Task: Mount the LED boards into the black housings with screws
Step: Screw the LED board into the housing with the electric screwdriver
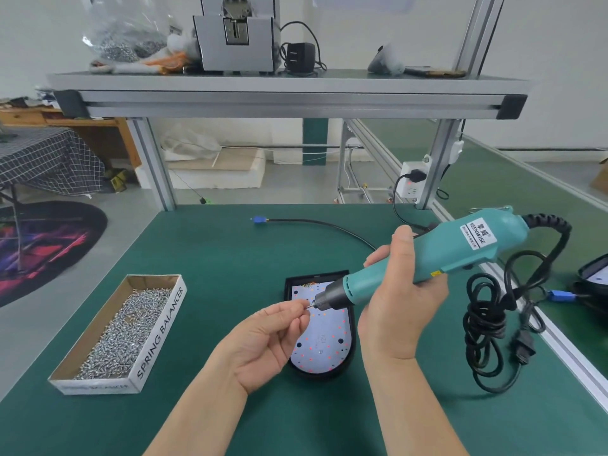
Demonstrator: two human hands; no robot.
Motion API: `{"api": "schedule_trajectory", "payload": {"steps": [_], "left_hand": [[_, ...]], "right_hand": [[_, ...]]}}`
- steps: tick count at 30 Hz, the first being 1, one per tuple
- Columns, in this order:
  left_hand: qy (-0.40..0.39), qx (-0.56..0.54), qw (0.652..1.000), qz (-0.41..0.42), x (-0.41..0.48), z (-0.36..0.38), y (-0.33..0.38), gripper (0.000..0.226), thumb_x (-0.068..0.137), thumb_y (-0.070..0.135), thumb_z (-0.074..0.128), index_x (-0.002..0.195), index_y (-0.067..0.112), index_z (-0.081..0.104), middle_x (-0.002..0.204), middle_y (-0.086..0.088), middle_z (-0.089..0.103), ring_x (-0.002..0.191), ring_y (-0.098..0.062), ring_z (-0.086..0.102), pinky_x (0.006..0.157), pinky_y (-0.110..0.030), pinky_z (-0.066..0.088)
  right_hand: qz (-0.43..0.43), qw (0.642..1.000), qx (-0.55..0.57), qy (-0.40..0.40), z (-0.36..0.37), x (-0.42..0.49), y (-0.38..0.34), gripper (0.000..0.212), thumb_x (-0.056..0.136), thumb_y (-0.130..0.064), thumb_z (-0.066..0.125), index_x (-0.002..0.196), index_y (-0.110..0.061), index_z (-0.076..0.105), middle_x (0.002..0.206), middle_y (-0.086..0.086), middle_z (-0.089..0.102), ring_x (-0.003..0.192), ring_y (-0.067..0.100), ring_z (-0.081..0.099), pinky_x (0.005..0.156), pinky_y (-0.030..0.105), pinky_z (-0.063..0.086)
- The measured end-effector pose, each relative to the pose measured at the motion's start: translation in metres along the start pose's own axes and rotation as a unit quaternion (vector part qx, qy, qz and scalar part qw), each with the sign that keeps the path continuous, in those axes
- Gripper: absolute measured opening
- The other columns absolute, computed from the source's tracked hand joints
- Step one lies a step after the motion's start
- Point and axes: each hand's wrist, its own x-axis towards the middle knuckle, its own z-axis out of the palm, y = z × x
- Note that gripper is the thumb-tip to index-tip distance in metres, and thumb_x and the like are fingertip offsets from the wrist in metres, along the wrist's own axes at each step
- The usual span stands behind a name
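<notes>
The left hand pinches a small silver screw, best seated squarely on the teal electric screwdriver (right hand grips it).

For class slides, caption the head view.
Right hand grips screwdriver; left hand pinches screw at its bit, over LED board.

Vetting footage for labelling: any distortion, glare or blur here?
Head view: wide-angle bending bows the shelf; light is soft and even, shadows on the table faint, no harsh glare; the screw pinched by the left hand at the screwdriver tip looks small and soft.
</notes>
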Motion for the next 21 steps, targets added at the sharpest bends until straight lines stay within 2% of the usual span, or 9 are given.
{"api": "schedule_trajectory", "payload": {"steps": [3,8,14,17,19,21], "left_hand": [[0.002,0.008,1.000,0.010,0.000,0.001,-0.002,0.013,0.065,-0.001,0.074,0.076,-0.001,0.078,0.072,-0.011,0.070,0.060,-0.013,0.070,0.051,-0.016,0.056],[-0.008,0.011,0.998,0.067,0.001,0.005,-0.009,0.012,0.063,0.001,0.077,0.075,0.001,0.079,0.072,-0.010,0.070,0.061,-0.013,0.069,0.054,-0.015,0.055],[-0.008,0.016,0.995,0.097,0.006,0.007,-0.017,0.017,0.063,0.004,0.080,0.080,0.002,0.079,0.077,-0.011,0.070,0.065,-0.015,0.070,0.058,-0.016,0.056],[-0.022,0.066,0.991,0.115,0.008,0.002,-0.015,0.035,0.065,0.007,0.083,0.100,0.007,0.079,0.088,-0.017,0.072,0.077,-0.021,0.073,0.068,-0.019,0.058],[-0.033,0.099,0.987,0.123,0.010,-0.008,-0.009,0.047,0.069,0.013,0.085,0.116,0.015,0.075,0.094,-0.022,0.073,0.084,-0.028,0.073,0.073,-0.023,0.059],[0.037,0.179,0.971,0.154,0.016,-0.019,-0.003,0.041,0.076,0.023,0.083,0.116,0.017,0.073,0.093,-0.021,0.074,0.082,-0.027,0.074,0.067,-0.024,0.058]], "right_hand": [[0.005,1.000,-0.005,0.000,-0.001,-0.001,0.002,0.026,0.083,-0.041,0.068,0.061,-0.030,0.059,0.056,0.002,0.056,0.055,0.016,0.051,0.058,0.024,0.047],[0.027,0.999,-0.001,0.034,0.000,0.004,0.001,0.019,0.081,-0.045,0.067,0.063,-0.043,0.065,0.056,-0.002,0.056,0.057,0.015,0.052,0.062,0.028,0.047],[0.066,0.995,0.022,0.074,-0.005,0.012,0.013,0.022,0.086,-0.037,0.068,0.082,-0.022,0.054,0.057,0.001,0.056,0.056,0.014,0.052,0.057,0.027,0.045],[0.057,0.996,0.013,0.065,-0.001,0.018,0.014,0.018,0.086,-0.035,0.068,0.071,-0.029,0.060,0.056,0.001,0.055,0.055,0.018,0.050,0.059,0.029,0.044],[0.043,0.997,0.007,0.056,0.004,0.025,0.015,0.025,0.086,-0.035,0.068,0.061,-0.036,0.066,0.054,0.000,0.055,0.055,0.018,0.050,0.059,0.029,0.043],[0.031,0.998,-0.001,0.047,0.007,0.031,0.015,0.029,0.085,-0.038,0.067,0.057,-0.042,0.065,0.054,-0.001,0.055,0.055,0.019,0.049,0.060,0.031,0.043]]}}
